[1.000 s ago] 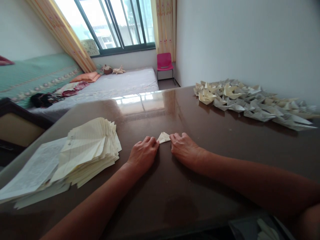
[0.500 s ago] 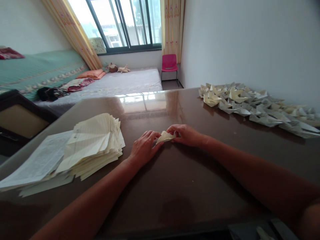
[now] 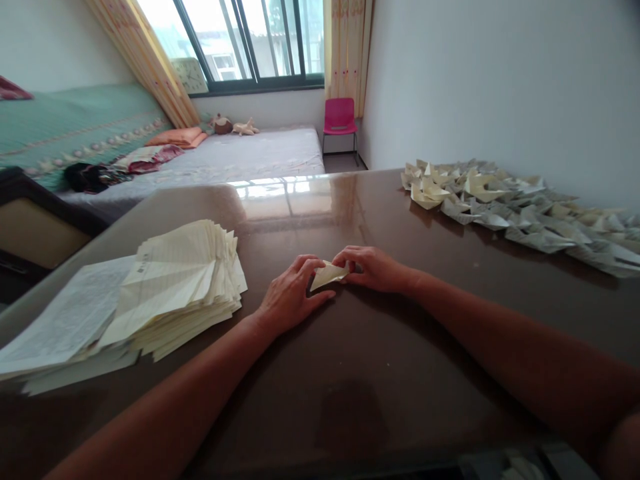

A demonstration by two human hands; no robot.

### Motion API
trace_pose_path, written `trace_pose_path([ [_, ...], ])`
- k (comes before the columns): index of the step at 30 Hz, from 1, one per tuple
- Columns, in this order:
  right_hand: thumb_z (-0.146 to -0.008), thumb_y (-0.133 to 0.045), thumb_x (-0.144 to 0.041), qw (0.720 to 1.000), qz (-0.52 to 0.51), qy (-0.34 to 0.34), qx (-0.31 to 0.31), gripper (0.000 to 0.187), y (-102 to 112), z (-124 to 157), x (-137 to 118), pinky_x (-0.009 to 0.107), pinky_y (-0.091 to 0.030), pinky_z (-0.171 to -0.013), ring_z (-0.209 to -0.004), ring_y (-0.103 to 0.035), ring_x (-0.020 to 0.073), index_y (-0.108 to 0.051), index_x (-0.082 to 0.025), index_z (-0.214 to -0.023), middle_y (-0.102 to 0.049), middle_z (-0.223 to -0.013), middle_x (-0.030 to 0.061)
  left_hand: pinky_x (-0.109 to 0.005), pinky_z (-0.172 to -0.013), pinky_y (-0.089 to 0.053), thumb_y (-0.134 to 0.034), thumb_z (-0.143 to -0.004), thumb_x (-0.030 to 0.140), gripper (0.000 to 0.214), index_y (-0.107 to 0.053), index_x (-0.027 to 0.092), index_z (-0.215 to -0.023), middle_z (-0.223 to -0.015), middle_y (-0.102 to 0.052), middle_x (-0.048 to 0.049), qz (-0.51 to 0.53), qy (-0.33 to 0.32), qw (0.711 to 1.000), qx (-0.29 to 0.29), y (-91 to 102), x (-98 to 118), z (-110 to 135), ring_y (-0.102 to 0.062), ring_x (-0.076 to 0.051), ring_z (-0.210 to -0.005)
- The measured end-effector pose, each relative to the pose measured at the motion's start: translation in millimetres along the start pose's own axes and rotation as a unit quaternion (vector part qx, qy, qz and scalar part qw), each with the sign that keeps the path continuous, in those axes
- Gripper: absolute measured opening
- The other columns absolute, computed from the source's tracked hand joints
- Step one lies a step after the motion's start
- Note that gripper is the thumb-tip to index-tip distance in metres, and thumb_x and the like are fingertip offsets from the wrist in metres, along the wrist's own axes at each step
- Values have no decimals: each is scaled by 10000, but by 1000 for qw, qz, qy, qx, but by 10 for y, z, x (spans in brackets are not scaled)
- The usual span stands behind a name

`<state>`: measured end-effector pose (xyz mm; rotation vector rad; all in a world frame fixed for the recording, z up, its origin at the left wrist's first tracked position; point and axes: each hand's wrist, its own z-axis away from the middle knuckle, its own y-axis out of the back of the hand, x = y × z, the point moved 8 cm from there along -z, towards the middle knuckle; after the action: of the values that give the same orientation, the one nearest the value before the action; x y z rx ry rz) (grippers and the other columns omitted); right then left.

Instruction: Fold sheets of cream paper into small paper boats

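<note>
A small folded piece of cream paper (image 3: 327,274) sits just above the dark brown table (image 3: 350,373) at its middle. My left hand (image 3: 293,295) pinches the paper's left end, with the palm resting on the table. My right hand (image 3: 373,268) pinches its right end with curled fingers. Both forearms reach in from the lower edge.
A fanned stack of cream sheets (image 3: 165,293) lies at the left on printed pages (image 3: 65,327). A heap of folded paper boats (image 3: 510,203) lines the wall at the right. Beyond the table are a bed (image 3: 240,157), a pink chair (image 3: 340,120) and a window (image 3: 250,40).
The paper, pressed flat under both hands a second ago, is now raised and pinched at its two ends. The view has shifted slightly.
</note>
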<state>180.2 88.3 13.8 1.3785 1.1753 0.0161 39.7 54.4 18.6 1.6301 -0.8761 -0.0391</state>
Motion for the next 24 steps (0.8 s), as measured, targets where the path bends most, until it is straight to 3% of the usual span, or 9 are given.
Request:
trace_pose_path([
  [3,-835,-597,-285,995,-94,-30,6,169,31,-12,34,233,-400,-658,-690,-529,111,-652,-152,-922,-609,-792,7,-301,-727,-544,-649,-793,433,499,-466,233,-1212,-1253,-499,-79,95,-18,995,41,28,4,-8,-584,-187,-975],
  [6,-858,-566,-367,973,-212,-88,11,232,37,-14,109,218,-369,-583,-601,-466,89,-614,-140,-868,-548,-676,-25,-280,-736,-560,-637,-813,350,517,-431,216,-1268,-1271,-475,-109,211,-5,973,89,64,-41,-23,-589,-172,-988],
  [11,-848,-565,-462,932,-326,-159,-11,312,-114,22,146,196,-329,-503,-532,-421,67,-574,-150,-861,-515,-645,-42,-260,-769,-541,-610,-843,325,408,-534,172,-1214,-1131,-583,-88,337,44,938,73,-16,-117,-51,-627,-143,-881],
  [15,-857,-568,-407,929,-336,-157,-4,278,-191,29,104,191,-351,-512,-545,-451,75,-545,-159,-981,-523,-631,-48,-254,-767,-516,-612,-848,337,471,-528,142,-1268,-970,-652,-63,387,74,918,38,-88,-143,-52,-620,-140,-828],
  [19,-857,-567,-350,939,-319,-127,40,328,-153,16,72,184,-333,-481,-508,-434,81,-467,-206,-1135,-506,-586,-81,-270,-824,-496,-620,-845,313,537,-473,138,-1330,-1069,-643,-93,423,66,903,24,-111,-117,-58,-609,-153,-901],
  [24,-868,-523,-271,945,-306,-99,56,294,-124,0,-39,191,-332,-498,-506,-407,79,-495,-207,-1154,-467,-565,-88,-293,-894,-472,-634,-829,280,543,-457,135,-1321,-1139,-624,-104,472,77,878,23,-111,-93,-70,-587,-182,-1011],
])
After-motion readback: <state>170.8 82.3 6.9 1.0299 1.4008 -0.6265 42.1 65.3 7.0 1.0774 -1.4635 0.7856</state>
